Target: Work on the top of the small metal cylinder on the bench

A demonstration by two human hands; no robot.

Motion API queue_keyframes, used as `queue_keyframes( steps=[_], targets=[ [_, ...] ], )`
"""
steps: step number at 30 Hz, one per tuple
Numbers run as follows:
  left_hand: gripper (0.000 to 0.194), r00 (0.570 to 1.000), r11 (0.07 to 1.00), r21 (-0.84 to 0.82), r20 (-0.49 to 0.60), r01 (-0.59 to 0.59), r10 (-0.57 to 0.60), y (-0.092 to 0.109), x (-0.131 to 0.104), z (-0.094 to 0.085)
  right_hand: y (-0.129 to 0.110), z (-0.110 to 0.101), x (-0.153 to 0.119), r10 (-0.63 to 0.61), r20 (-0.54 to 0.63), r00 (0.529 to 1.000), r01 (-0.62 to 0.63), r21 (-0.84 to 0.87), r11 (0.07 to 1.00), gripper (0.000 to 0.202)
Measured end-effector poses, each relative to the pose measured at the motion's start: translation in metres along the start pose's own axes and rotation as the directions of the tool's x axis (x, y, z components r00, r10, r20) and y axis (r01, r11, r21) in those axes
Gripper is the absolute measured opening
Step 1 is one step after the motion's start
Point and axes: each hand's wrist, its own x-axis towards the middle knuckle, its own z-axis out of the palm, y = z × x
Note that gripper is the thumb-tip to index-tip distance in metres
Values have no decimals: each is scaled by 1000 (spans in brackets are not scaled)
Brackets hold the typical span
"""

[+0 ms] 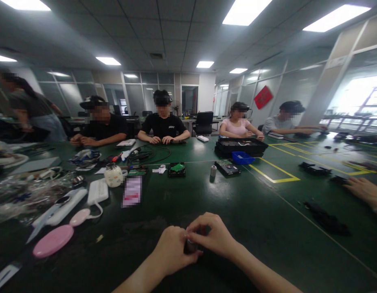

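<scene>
At the bottom centre, my left hand (pixel 173 249) is closed around a small metal cylinder (pixel 191 245), with the thumb along its near side. My right hand (pixel 210 235) is closed too, its thumb and fingertips pinched together at the top of that cylinder. Whether anything small sits between those fingertips is too small to tell. A similar metal cylinder (pixel 213 171) stands upright farther forward on the green table. Next to it lies a hard drive (pixel 227 167), and another opened drive with a green board (pixel 177 169) is to its left.
Left: a pink oval object (pixel 53 241), a white power bank (pixel 98 192), a jar (pixel 113 175), plastic bags and cables. A blue tray (pixel 242 158) and black case (pixel 241 147) stand right of centre. Several people sit opposite; another person's hand (pixel 364 191) reaches in at the right.
</scene>
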Motion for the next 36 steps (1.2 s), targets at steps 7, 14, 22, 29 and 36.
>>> queue_keyframes(
  steps=[7, 14, 22, 29, 36],
  targets=[
    [37, 1000, 999, -30, 16, 20, -20, 2, -2, -4, 1, -12, 2, 15, 135, 991, -40, 184, 982, 11],
    [41, 998, 997, -37, 8, 62, -62, 5, -2, -8, -3, -21, 3, 0, 218, 976, -55, 247, 968, 23],
    [41, 999, 999, -17, 9, 38, -38, 5, -2, -8, -1, -20, 1, -48, 239, 970, -19, 269, 963, 41],
    [42, 999, 999, -24, 0, 39, -39, 3, -2, -5, 1, -19, 1, -43, 183, 982, -2, 238, 971, 30],
    [38, 1000, 1000, -13, 4, 25, -25, 2, -1, -4, 0, -18, 1, -17, 176, 984, -22, 213, 977, 31]
  ],
)
